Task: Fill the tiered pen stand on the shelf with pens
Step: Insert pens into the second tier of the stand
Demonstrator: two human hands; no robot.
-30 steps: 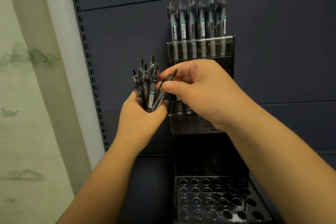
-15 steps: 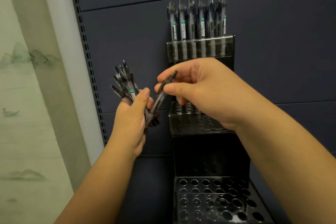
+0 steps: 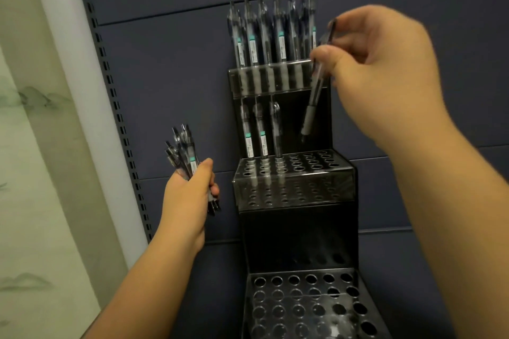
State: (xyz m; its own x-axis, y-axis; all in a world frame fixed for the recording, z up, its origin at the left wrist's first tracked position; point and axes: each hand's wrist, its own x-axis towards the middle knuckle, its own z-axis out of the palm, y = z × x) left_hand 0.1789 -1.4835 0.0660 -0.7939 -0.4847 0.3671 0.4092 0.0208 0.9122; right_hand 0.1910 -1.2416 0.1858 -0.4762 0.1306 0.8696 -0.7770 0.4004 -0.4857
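A dark tiered pen stand [image 3: 297,217] stands against the navy shelf back. Its top tier holds several upright pens [image 3: 264,33]. Three pens [image 3: 261,132] stand in the back left holes of the middle tier. No pens stand in the bottom tier [image 3: 303,308]. My right hand [image 3: 382,74] pinches a single pen [image 3: 314,102], tip down and slightly tilted, above the right side of the middle tier. My left hand [image 3: 187,198] grips a bundle of pens [image 3: 183,151] to the left of the stand.
A slotted metal upright [image 3: 118,118] runs down the shelf's left edge. Beyond it hangs a pale panel with a faint landscape print [image 3: 35,146]. The navy back panel [image 3: 165,63] surrounds the stand.
My right hand pulled one pen out of the bundle and carried it up and right to above the middle tier. My left hand dropped lower and left with the remaining pens.
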